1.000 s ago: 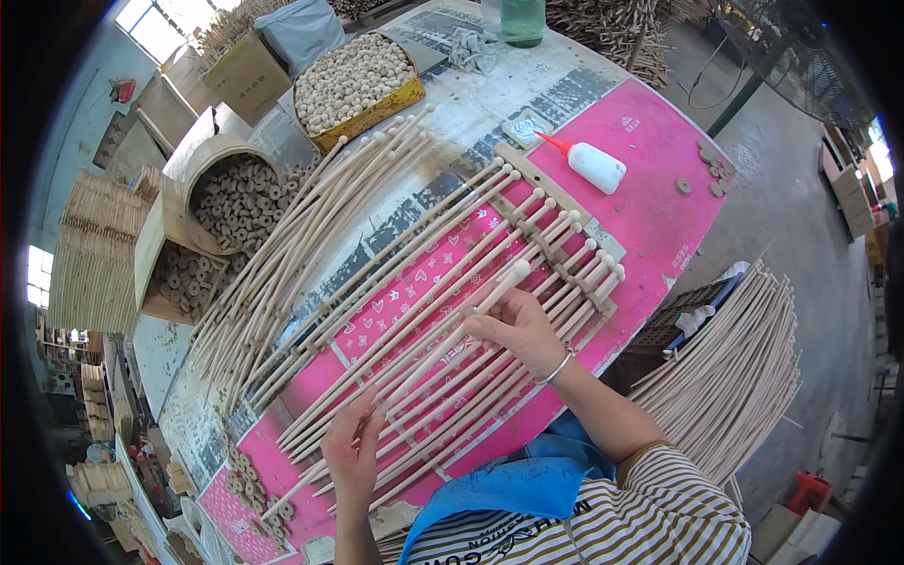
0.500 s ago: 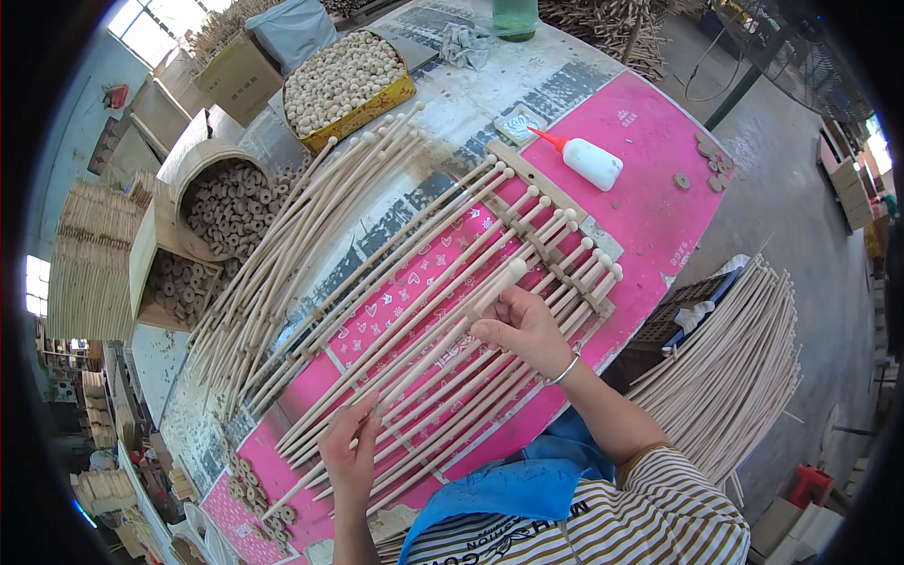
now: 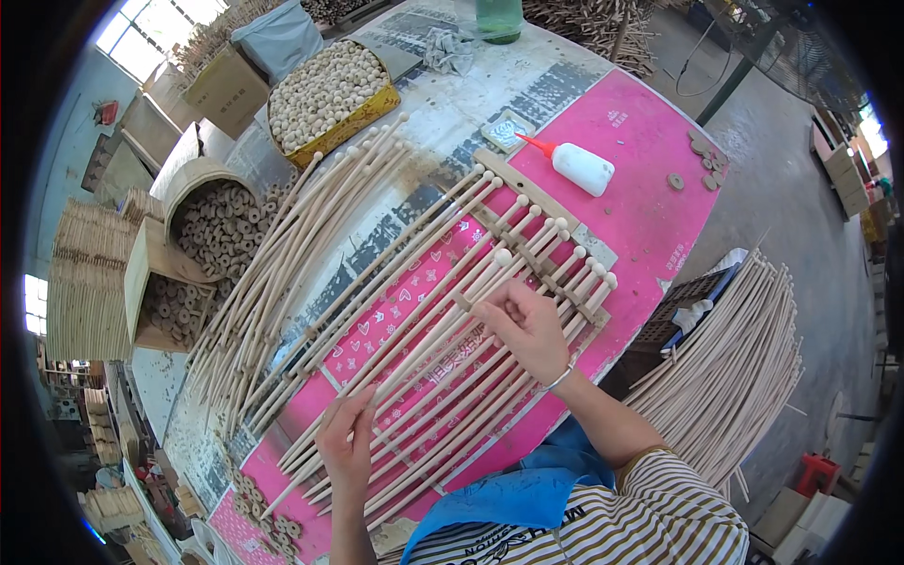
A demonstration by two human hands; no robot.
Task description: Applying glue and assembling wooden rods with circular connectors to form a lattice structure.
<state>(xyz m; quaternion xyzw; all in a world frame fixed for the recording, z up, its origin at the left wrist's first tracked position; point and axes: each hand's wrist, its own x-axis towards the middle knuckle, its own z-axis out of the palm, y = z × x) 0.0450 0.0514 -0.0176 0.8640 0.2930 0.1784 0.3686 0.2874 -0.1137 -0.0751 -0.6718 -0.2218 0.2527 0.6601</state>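
Observation:
A long pale wooden stick with a round ball (image 3: 503,256) on its upper end slants across the rack, held between my two hands. My left hand (image 3: 347,438) is closed around its lower part. Further up, my right hand (image 3: 529,331) has its fingers curled in at the stick, the thumb close beside a small wooden ring (image 3: 462,302) on it. Its fingertips are partly hidden. Beneath my hands, several similar ball-ended sticks (image 3: 424,344) lie side by side, their upper parts resting in a notched wooden rack (image 3: 532,259).
A white glue bottle (image 3: 584,169) with a red nozzle lies on the pink sheet (image 3: 650,132). To the left are a bundle of sticks (image 3: 282,273), a yellow box (image 3: 344,122) of wooden balls and containers of rings (image 3: 221,221). More sticks (image 3: 725,367) stand at the right.
The held stick's ball end and its ring have shifted slightly left and up in view. My right hand has turned a little, its fingers more curled. My left hand stays on the lower part.

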